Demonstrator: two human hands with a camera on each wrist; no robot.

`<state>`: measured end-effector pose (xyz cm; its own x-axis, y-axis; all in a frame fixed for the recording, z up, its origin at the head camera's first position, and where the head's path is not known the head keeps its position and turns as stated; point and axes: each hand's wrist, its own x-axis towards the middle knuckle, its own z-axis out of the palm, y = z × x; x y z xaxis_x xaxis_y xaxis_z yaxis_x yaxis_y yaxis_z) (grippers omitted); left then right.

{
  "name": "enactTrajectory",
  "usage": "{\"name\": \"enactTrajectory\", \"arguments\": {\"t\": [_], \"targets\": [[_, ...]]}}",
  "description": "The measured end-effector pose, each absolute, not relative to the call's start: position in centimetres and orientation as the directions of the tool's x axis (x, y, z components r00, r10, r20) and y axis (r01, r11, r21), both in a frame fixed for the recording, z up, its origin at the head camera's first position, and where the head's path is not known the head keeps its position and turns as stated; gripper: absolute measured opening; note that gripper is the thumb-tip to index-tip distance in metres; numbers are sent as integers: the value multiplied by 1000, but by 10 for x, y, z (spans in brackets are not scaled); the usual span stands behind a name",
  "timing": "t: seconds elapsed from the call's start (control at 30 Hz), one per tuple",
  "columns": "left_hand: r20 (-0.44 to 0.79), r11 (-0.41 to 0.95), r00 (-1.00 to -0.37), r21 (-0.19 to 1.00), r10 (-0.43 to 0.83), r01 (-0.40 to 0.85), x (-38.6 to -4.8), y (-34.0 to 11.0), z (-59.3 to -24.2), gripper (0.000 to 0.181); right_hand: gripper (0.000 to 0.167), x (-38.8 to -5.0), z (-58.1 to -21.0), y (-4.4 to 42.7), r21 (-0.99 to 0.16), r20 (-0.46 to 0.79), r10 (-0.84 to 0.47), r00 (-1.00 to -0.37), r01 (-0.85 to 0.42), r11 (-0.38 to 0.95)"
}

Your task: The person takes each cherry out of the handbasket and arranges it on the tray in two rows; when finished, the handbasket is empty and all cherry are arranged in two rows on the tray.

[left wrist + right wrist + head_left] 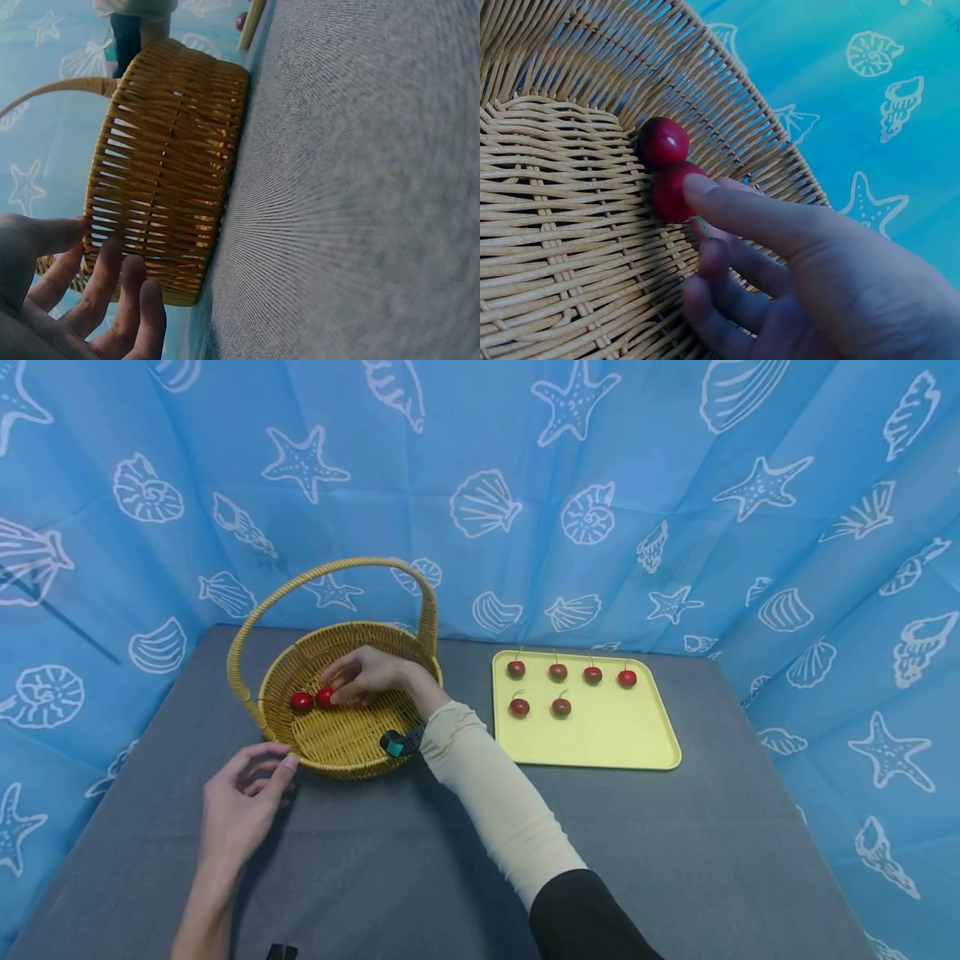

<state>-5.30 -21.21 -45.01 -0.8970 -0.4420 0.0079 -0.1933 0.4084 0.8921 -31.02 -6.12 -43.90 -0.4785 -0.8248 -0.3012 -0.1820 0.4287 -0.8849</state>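
Inside the round wicker basket (330,760), my right hand (372,675) pinches a red cherry (676,193) between thumb and fingers. A second cherry (664,142) lies against it on the woven bottom, near the basket wall. In the right wrist view a thin green stem shows under the thumb. My left hand (246,793) holds the near left rim of the basket with thumb and forefinger; in the left wrist view its other fingers (131,289) are loosely bent beside the outer wall.
A yellow tray (600,747) stands right of the basket with several stemmed cherries (557,672) in two rows. The tall basket handle (330,567) arches over the basket's back. A grey cloth (360,868) covers the table; a blue shell-patterned curtain (420,527) hangs behind.
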Motion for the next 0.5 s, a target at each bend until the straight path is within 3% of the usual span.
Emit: {"name": "enactTrajectory", "arguments": {"t": [0.2, 0.5], "targets": [[1, 405, -900, 893, -435, -195, -53, -213, -451, 34, 41, -310, -441, -62, -878, -297, -854, -427, -231, 420], [7, 407, -898, 893, -440, -193, -53, -212, -451, 32, 38, -307, -440, -63, -849, -297, -851, -433, -288, 443]]}}
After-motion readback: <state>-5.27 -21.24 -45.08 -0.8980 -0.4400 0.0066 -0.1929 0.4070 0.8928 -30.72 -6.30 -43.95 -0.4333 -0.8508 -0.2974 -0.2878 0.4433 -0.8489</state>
